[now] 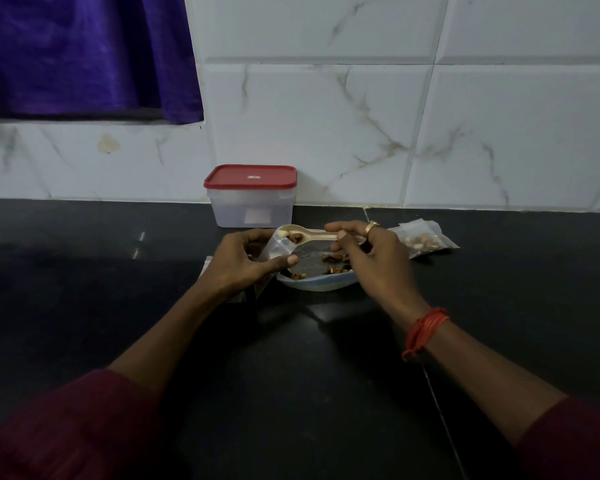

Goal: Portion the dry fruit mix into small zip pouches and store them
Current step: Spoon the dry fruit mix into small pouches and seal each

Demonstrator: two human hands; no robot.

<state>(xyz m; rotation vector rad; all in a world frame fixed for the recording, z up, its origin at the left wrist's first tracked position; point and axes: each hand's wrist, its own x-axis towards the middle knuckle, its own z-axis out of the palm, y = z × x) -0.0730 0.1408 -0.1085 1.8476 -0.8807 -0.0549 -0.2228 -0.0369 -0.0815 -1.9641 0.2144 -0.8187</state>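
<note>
While the left hand (243, 259) pinches the zip pouch (280, 245) open, the right hand (368, 251) grips a loaded spoon (307, 234) at its mouth; tipping comes next.

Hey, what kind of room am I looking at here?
Probably a home kitchen: a dark counter against marble-look wall tiles, with a red-lidded food container on it.

I can read nothing here. The red lid (250, 176) of the box (229, 209) at the back of the surface bears a small white mark in its middle, too small to make out. The pale sticker (257, 215) on the box's front shows no letters I can tell.
</note>
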